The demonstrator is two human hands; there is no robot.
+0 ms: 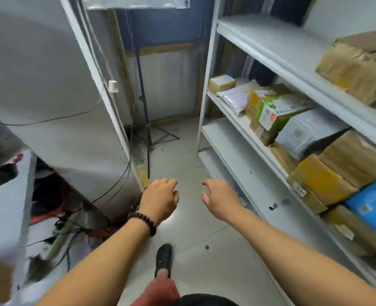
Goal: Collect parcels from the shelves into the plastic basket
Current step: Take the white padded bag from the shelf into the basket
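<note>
The left hand (160, 199) and right hand (221, 199) hang loosely curled and empty at lower centre. On the shelves (277, 43) at right, the taped brown boxes (321, 184) look stiff and are best gripped by opposite sides, while the blue bag (372, 208) looks soft and slippery (pinch a corner). The basket is out of view, and the farther parcels (271, 111) blur together.

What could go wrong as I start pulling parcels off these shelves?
1. The green box sits tilted on other parcels; pulling one from below could topple it.
2. Cables and a power strip lie on the floor at left, and tripod legs ahead: trip hazards.
3. No basket is in view, so parcels have nowhere to go yet.
</note>
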